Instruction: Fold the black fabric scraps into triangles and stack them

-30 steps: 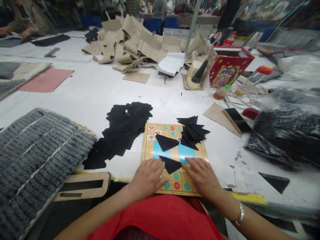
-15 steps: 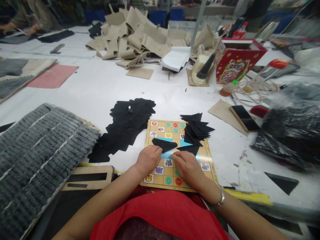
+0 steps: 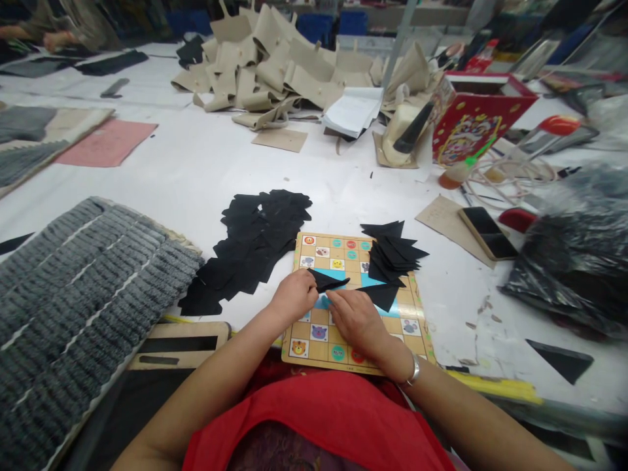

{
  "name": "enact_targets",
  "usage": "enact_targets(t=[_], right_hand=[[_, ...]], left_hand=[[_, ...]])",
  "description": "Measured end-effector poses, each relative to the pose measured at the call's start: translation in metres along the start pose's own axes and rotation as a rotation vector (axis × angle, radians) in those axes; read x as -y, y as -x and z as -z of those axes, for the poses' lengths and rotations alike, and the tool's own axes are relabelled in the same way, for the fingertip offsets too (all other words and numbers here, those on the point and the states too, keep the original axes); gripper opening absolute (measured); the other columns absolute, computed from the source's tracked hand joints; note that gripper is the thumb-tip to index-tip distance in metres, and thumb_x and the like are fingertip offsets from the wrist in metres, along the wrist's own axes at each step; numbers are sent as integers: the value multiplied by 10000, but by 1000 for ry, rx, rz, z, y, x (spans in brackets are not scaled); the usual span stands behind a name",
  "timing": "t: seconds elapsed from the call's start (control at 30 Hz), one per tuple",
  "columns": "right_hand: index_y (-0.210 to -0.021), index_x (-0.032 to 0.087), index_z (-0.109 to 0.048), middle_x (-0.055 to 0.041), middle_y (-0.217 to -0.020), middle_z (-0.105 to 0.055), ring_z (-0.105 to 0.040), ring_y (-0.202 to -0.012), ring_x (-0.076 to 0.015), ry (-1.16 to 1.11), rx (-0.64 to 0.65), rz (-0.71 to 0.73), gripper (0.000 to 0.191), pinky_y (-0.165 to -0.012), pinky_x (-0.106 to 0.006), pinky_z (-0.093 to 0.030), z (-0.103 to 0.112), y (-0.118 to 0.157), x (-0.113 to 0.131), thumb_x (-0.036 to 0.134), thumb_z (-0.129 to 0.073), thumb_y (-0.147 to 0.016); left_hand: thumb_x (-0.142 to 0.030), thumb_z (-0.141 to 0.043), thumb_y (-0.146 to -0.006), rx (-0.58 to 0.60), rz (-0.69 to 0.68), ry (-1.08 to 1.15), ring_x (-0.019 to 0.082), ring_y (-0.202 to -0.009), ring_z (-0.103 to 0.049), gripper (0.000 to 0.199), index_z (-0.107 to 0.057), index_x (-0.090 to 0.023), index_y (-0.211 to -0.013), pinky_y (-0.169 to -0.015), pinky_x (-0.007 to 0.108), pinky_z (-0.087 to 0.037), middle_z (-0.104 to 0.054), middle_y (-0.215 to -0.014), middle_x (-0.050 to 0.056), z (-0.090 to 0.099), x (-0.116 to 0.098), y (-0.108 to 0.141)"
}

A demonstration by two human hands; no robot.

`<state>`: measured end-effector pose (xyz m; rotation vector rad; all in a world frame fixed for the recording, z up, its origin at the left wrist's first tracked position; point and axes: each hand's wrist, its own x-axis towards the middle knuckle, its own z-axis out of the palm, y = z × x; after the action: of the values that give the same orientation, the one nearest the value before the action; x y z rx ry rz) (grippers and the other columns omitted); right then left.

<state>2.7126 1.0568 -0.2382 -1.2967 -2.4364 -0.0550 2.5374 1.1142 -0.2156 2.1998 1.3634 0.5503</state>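
Observation:
A square game board [image 3: 292, 327] with animal pictures lies in front of me. My left hand [image 3: 296, 296] is closed on the left end of a black fabric piece [image 3: 330, 281], over the board's middle. Close beside it, my right hand [image 3: 354, 317] has its fingers together at the lower edge of that piece; whether they pinch anything is hidden. Another black piece [image 3: 385, 296] lies just right of my right fingers. Black triangular pieces are stacked [image 3: 395, 254] on the board's upper right corner. A wide spread of black pieces [image 3: 255, 242] covers the table left of the board.
Grey ribbed fabric [image 3: 98, 288] fills the left side. Beige pieces [image 3: 275, 65] are heaped at the back. To the right are a phone [image 3: 488, 232], a red box [image 3: 478, 118], a drink cup and a black plastic bag [image 3: 569, 248]. A person's hands [image 3: 59, 40] show far left.
The held black piece now looks narrower and more folded, its left end under my left fingers. My right hand has shifted left, closer to my left hand. The view has moved slightly.

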Motion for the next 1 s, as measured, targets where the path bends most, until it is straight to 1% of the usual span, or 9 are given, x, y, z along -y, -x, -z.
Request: enact_targets(t=[0.1,0.2,0.4,0.47,0.57,0.63,0.7,0.83,1.0], right_hand=[[-1092,124,-564,-79,-852,-584,-482,-794,-174,74,4,-17,265,-715,-315,-320,0,-5,2,211,-417,-889],[-933,155,-612,-67,-772,-550,-456,-748,-181,153,59,-99,217,-676,-320,-287,1,-12,3,258,-426,-890],[-877,162,-602,-59,-750,-538,-453,-729,-175,117,80,-162,207,-660,-305,-284,4,-16,-1,279,-431,-891],[-876,144,-590,-61,-744,-543,-467,-737,-175,56,33,-156,207,-672,-302,-307,4,-15,-3,274,-429,-892],[-866,140,-565,-51,-739,-548,-479,-717,-162,-78,-68,-192,178,-679,-293,-347,9,-14,-6,256,-432,-892],[-892,141,-550,-46,-756,-554,-488,-711,-151,-180,-156,-245,146,-690,-284,-374,16,-14,-7,238,-441,-888],[-930,141,-539,-52,-796,-564,-504,-749,-148,-276,-201,-248,129,-722,-282,-395,24,-14,-4,215,-444,-886],[-926,152,-566,-65,-850,-581,-509,-817,-161,-333,-29,-61,131,-752,-294,-399,28,-11,10,210,-457,-882],[-951,167,-596,-77,-928,-592,-504,-874,-186,-220,157,46,167,-760,-316,-369,13,-6,28,241,-462,-887]], left_hand=[[-72,-511,-703,-19,19,43,165,-818,-599,175,-639,-154,-616,-780,262,-469,-645,-836,51,-3,2,-1],[-89,-502,-725,-90,74,86,150,-807,-599,168,-640,-163,-663,-759,249,-470,-648,-821,30,-1,6,1],[-208,-489,-811,-401,289,305,146,-778,-599,167,-651,-168,-808,-679,243,-472,-641,-821,22,19,16,16],[-192,-491,-817,-444,220,299,144,-801,-591,151,-639,-170,-808,-710,250,-472,-633,-844,26,24,11,25],[-157,-462,-838,-496,0,109,164,-930,-564,154,-609,-155,-885,-851,305,-452,-613,-973,70,23,-2,44],[-140,-453,-839,-420,-156,-66,186,-952,-551,162,-596,-141,-917,-869,343,-448,-606,-1005,95,12,-10,59],[-129,-448,-832,-312,-296,-214,197,-873,-567,156,-599,-132,-872,-778,344,-476,-623,-953,97,-5,-15,76],[-221,-490,-837,-331,-478,-324,197,-815,-585,183,-620,-110,-900,-678,314,-485,-651,-945,107,-34,-11,102],[-171,-504,-835,-323,-426,-397,206,-966,-565,250,-601,-117,-1059,-782,323,-462,-632,-1089,104,-29,6,114]])
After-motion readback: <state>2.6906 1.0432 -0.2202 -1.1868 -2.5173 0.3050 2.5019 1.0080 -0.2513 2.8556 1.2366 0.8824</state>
